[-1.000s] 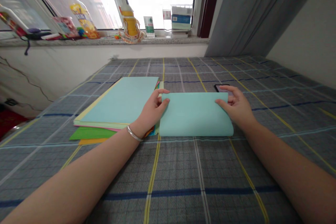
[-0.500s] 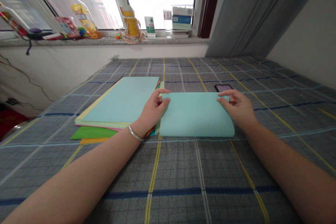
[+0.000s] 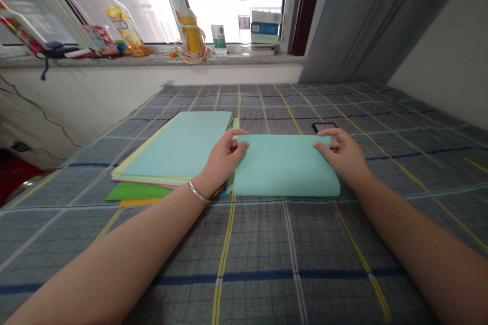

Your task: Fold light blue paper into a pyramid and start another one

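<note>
A light blue-green sheet of paper (image 3: 284, 167) is bent over on itself, its rounded fold toward me and its edges together at the far side. My left hand (image 3: 224, 160) pinches its far left corner between thumb and fingers. At the far right corner, my right hand (image 3: 345, 155) pinches the paper the same way. Left of the sheet lies a stack of coloured paper (image 3: 175, 147), a light blue sheet on top and green and orange sheets sticking out below. My left forearm hides part of the stack's near right corner.
A plaid cloth (image 3: 263, 244) covers the surface. Behind my right hand lies a phone (image 3: 324, 126). Bottles, a yellow cup (image 3: 191, 35) and stacked boxes (image 3: 265, 30) stand on the windowsill (image 3: 244, 59). A grey curtain (image 3: 354, 15) hangs at right.
Both hands keep their pinch on the folded paper, which has hardly moved. The view has shifted very slightly.
</note>
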